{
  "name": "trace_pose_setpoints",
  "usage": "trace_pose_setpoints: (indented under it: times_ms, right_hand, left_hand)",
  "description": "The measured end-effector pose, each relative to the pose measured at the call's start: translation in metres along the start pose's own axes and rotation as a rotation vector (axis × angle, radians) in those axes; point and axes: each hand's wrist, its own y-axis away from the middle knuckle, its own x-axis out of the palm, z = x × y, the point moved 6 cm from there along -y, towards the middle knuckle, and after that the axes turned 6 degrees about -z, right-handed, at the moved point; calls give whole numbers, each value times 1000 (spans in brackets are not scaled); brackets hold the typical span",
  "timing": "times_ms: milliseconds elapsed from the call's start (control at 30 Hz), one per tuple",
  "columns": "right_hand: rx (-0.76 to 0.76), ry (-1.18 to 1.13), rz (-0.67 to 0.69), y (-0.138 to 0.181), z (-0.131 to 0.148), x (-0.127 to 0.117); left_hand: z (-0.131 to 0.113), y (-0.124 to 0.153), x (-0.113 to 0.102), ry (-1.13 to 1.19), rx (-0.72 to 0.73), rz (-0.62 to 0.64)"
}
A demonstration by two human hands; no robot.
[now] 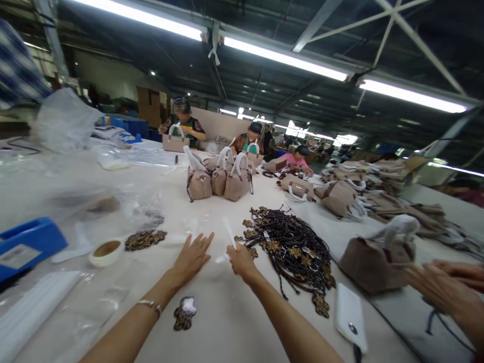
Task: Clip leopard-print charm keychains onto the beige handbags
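My left hand (193, 258) lies on the white table with its fingers spread, a bracelet round the wrist. Just right of it, my right hand (241, 262) is closed on a thin white strip (229, 232) that points away from me. Whether it is tape or plastic I cannot tell. Nearer to me lies a leopard-print bear-shaped piece (183, 318) with a pale patch on it. Beyond my right hand spreads a heap of dark braided cords with leopard-print charms (291, 247). More flat leopard-print pieces (145, 240) are piled left of my left hand.
A tape roll (107, 252) and a blue tape dispenser (32, 247) stand at left among clear plastic bags. Beige handbags (237, 184) stand ahead. At right are a white phone (350, 315), another handbag (374, 262) and a co-worker's hands (449, 287).
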Motion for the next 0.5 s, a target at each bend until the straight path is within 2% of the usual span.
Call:
trace_pose_setpoints:
  times_ms: [133,267,367,433,500]
  right_hand:
    - [82,6,1,-22,1,31]
    - [64,26,-34,-42,3,35]
    - [-52,62,-79,-51,0,14]
    - [-136,102,-111,-59,-8,-10]
    - [-183,157,-153,-72,-21,-38]
  left_hand:
    - [55,-8,11,-65,6,46]
    - [89,-19,2,-174,-16,-27]
    - [84,-20,-13,-180,-38,-140]
    - [62,-15,-20,-134,-14,-176]
    - [28,-6,-19,-37,29,-146]
